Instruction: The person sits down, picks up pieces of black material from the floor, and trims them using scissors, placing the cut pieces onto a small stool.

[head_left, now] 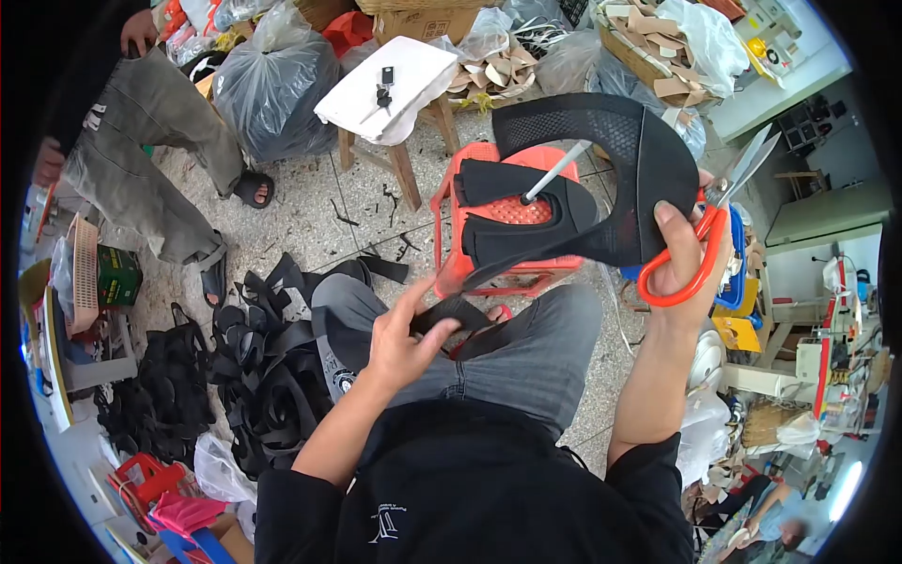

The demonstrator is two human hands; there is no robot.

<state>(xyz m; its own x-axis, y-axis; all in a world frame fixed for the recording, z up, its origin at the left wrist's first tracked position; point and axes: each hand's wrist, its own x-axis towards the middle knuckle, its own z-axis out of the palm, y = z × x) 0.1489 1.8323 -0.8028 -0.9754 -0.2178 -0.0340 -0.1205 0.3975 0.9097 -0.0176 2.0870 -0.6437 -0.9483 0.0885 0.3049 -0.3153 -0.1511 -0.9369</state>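
Observation:
My right hand is closed around orange-handled scissors, whose blades point up and right, apart from each other. Its thumb also presses on a curved black shoe upper with a mesh section. The upper's narrow end stretches left toward the fingertips of my left hand. That hand is closed on a black fabric piece, which lies over my lap; the exact grip is partly hidden. More black uppers lie on a red plastic stool in front of me, with a pale rod standing up from it.
Black scraps heap on the floor to my left. A wooden stool with a white top holds keys. Plastic bags and a basket of cut pieces stand behind. Another person stands at the left.

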